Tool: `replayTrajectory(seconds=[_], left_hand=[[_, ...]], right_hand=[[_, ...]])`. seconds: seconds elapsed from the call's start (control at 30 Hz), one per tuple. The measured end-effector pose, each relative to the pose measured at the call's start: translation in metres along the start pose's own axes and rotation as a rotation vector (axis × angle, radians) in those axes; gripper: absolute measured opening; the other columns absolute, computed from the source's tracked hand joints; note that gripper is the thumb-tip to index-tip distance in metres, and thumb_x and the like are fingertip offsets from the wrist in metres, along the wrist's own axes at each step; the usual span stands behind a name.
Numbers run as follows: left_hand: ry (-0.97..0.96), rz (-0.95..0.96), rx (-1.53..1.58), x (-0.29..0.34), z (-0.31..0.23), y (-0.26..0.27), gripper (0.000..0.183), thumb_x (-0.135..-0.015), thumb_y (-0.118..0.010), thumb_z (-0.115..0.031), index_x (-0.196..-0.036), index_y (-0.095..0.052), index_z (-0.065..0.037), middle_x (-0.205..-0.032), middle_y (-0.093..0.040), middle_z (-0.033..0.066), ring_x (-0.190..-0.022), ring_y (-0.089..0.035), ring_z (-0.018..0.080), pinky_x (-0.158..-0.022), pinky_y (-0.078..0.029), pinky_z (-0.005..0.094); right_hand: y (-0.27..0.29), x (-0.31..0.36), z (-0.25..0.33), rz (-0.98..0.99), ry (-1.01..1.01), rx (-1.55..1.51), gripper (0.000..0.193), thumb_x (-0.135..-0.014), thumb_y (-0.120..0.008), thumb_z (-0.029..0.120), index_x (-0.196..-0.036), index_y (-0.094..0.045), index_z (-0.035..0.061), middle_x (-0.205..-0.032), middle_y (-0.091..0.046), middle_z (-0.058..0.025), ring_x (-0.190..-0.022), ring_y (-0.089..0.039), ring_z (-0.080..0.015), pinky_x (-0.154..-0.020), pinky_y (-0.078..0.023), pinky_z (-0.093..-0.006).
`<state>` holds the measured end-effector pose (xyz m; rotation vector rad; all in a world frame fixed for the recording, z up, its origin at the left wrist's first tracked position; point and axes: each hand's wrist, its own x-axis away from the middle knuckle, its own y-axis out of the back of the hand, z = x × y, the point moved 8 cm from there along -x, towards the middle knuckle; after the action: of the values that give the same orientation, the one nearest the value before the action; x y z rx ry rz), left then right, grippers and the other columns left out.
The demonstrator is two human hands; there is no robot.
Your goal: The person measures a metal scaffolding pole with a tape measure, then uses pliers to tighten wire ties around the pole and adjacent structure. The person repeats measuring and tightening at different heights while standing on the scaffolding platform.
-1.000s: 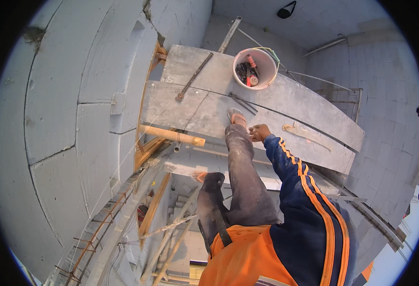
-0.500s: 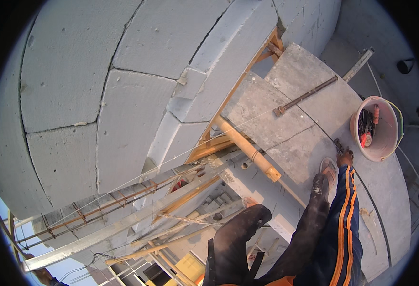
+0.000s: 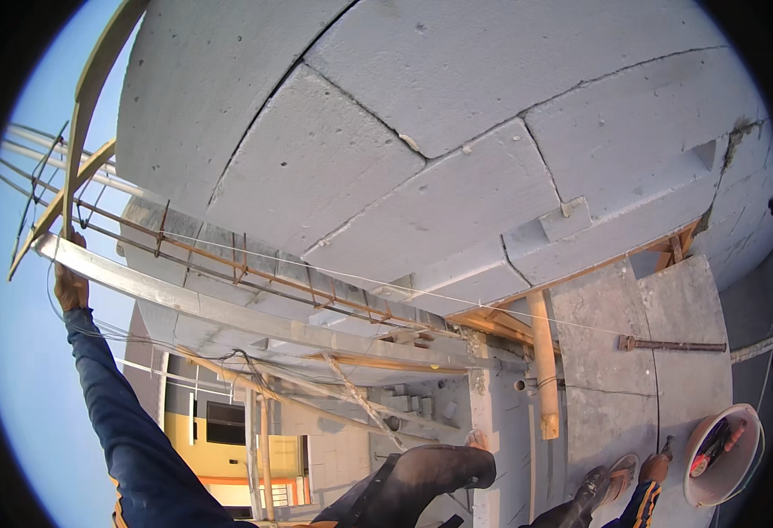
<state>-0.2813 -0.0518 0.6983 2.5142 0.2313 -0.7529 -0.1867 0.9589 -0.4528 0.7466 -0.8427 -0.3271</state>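
My left hand (image 3: 71, 283) is raised at the far left, wrapped round the end of a long, pale metal bar (image 3: 175, 299). The bar slants down to the right, below a rusty rebar cage (image 3: 237, 268). Low on the right, my right hand (image 3: 655, 467) is closed on a small dark metal tool (image 3: 666, 445) whose exact kind I cannot make out. It is just above the grey platform board (image 3: 607, 387), near my sandalled foot (image 3: 621, 475). Beside that hand stands a pinkish bucket (image 3: 728, 471) with a red-handled tool and dark items inside.
A wall of large grey blocks (image 3: 404, 202) fills the upper view, with a thin string (image 3: 351, 275) stretched along it. A rusty steel rod (image 3: 677, 345) lies across the platform. A round wooden pole (image 3: 543, 370) juts out beside it. Wooden poles (image 3: 316, 400) cross a drop below.
The view has swung left, bringing my left arm and the bar's held end fully into sight. My right hand keeps its place beside the bucket, both now lower in the picture.
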Motion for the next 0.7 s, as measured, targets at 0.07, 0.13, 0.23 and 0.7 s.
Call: replayTrajectory(seconds=[0.07, 0.13, 0.23, 0.7], left_hand=[[-0.036, -0.046, -0.095, 0.013, 0.007, -0.030, 0.092, -0.087, -0.078, -0.041, -0.152, -0.036, 0.008, -0.151, -0.047, 0.0215, -0.141, -0.045, 0.0330, -0.124, -0.030, 0.0439], [-0.008, -0.060, -0.133, 0.020, 0.011, -0.063, 0.087, -0.086, -0.080, -0.037, -0.150, -0.041, 0.007, -0.138, -0.059, 0.0173, -0.129, -0.057, 0.0277, -0.116, -0.040, 0.0412], [0.020, -0.131, -0.021, 0.024, 0.012, -0.098, 0.081, -0.083, -0.083, -0.029, -0.147, -0.047, 0.005, -0.133, -0.064, 0.0136, -0.120, -0.062, 0.0226, -0.104, -0.048, 0.0359], [0.102, -0.153, 0.113, 0.019, -0.013, -0.139, 0.080, -0.065, -0.097, -0.010, -0.132, -0.056, 0.007, -0.122, -0.069, 0.0137, -0.113, -0.065, 0.0190, -0.105, -0.049, 0.0333]], right_hand=[[0.024, 0.013, 0.017, 0.076, 0.030, -0.235, 0.065, -0.096, -0.061, 0.017, -0.156, -0.038, 0.0093, -0.115, -0.060, -0.0122, -0.099, -0.059, -0.0233, -0.084, -0.055, -0.0359], [0.050, 0.049, 0.034, 0.222, -0.015, -0.503, 0.064, -0.096, -0.060, 0.016, -0.157, -0.038, 0.0102, -0.112, -0.061, -0.0109, -0.095, -0.060, -0.0216, -0.081, -0.056, -0.0354], [0.095, 0.148, 0.069, 0.500, -0.151, -0.765, 0.063, -0.097, -0.057, 0.014, -0.157, -0.038, 0.0117, -0.107, -0.062, -0.0089, -0.090, -0.060, -0.0190, -0.077, -0.057, -0.0347], [0.314, 0.627, 0.578, 0.734, 0.741, -0.366, 0.031, -0.101, -0.062, 0.023, -0.119, -0.060, -0.0023, -0.087, -0.061, -0.0056, -0.075, -0.069, -0.0173, -0.066, -0.056, -0.0306]])
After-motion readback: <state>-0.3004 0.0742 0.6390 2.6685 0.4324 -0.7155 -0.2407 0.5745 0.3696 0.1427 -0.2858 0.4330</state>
